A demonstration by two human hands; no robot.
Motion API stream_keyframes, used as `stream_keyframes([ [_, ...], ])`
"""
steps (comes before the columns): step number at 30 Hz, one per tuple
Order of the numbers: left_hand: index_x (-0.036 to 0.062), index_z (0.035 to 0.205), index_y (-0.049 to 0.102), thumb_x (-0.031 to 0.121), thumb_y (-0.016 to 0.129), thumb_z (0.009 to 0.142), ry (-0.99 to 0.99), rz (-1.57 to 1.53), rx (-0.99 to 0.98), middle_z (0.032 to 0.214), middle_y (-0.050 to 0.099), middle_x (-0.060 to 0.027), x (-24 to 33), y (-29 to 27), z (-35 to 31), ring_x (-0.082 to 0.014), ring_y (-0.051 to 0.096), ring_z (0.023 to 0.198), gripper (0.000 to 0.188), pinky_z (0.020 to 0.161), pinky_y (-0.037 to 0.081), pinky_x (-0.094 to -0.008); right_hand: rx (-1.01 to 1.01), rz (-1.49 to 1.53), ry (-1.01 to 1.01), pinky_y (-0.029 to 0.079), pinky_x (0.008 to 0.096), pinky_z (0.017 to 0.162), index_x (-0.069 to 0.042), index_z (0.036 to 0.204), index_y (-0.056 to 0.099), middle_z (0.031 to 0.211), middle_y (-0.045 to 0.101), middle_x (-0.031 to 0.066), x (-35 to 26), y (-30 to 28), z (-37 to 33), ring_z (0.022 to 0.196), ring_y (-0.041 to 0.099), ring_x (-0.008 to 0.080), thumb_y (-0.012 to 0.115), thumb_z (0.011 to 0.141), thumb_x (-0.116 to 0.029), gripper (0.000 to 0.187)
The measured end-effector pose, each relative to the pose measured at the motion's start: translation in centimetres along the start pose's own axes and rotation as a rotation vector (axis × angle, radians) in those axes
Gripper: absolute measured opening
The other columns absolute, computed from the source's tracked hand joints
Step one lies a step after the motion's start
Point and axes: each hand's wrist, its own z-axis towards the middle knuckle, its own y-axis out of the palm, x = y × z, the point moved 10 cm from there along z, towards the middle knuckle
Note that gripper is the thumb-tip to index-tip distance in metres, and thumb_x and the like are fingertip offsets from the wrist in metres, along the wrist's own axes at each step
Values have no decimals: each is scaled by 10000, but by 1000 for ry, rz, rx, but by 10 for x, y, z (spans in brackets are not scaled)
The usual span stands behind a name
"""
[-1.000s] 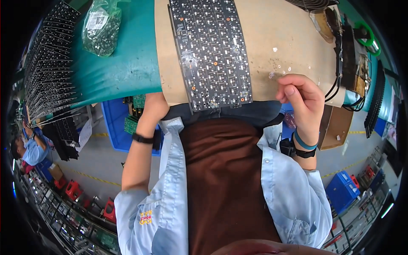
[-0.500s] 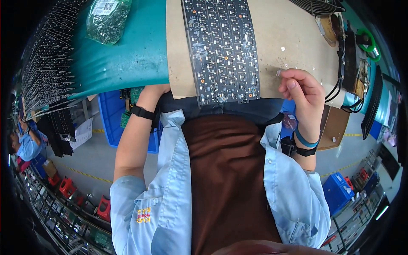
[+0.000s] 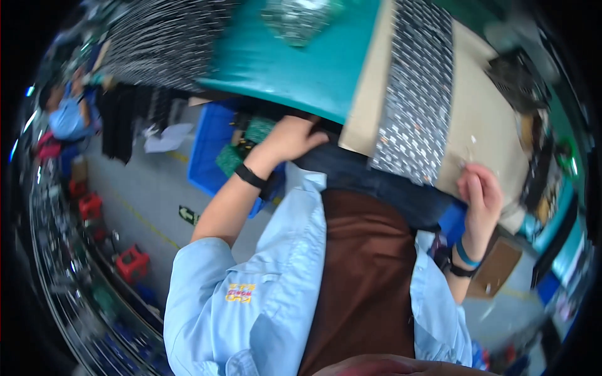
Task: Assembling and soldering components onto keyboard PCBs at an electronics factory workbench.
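My left hand (image 3: 290, 139) is at the front edge of the table, beside the green mat. Its thumb stands apart from the fingers, and nothing shows in its grasp; the fingertips are blurred. A long black circuit board panel (image 3: 417, 94), dotted with small light components, lies on brown cardboard (image 3: 483, 94). To the right of the panel's near end, my right hand (image 3: 481, 191) has thumb and forefinger pinched together above the cardboard. A tiny pale speck shows at those fingertips, too small to name. Similar white bits lie on the cardboard close by.
A clear bag of small parts (image 3: 298, 19) sits on the green mat (image 3: 295, 72). Stacked dark strips (image 3: 169, 44) fill the far left. Below the table edge stands a blue bin (image 3: 204, 147) with green boards (image 3: 232, 160). A person (image 3: 68, 116) works at the left.
The view has swung, so the table now appears shifted right and tilted. My left hand has come out from under the table edge into sight. The right hand keeps its pinch.
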Motion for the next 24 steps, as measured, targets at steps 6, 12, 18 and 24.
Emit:
stream_keyframes([
  [6, 20, 1193, 624, 146, 691, 846, -45, -120, 111, 1127, 655, -180, 25, -101, -96, -278, 664, 925, 375, 817, 533, -333, -25, -23, -36, 375, 170, 594, -4, 1125, 624, 813, 602, 0, -10, -3, -9, 670, 495, 46, 548, 989, -112, 190],
  [12, -19, 1212, 570, 334, 688, 900, -375, -1010, 935, 1077, 653, -116, -70, -216, -174, -202, 645, 936, 486, 861, 516, -371, -60, -14, 5, 376, 168, 591, -5, 1115, 620, 804, 596, -1, -6, -6, -14, 665, 493, 44, 546, 991, -112, 180],
  [18, -69, 1438, 248, 625, 726, 765, -702, -1675, 881, 1430, 347, -282, -106, -204, -172, -384, 417, 1291, 1078, 1089, 327, -534, -112, 111, -38, 375, 169, 579, -3, 1114, 615, 796, 591, 7, -6, 3, -11, 657, 484, 47, 547, 990, -106, 175],
  [24, -73, 1478, 71, 668, 728, 731, -621, -1651, 776, 1405, 368, -245, -68, -194, -118, -402, 344, 1348, 1240, 1137, 245, -550, -46, 53, -10, 371, 168, 562, 5, 1112, 609, 791, 589, 18, -4, -25, -28, 649, 484, 49, 542, 992, -103, 175],
])
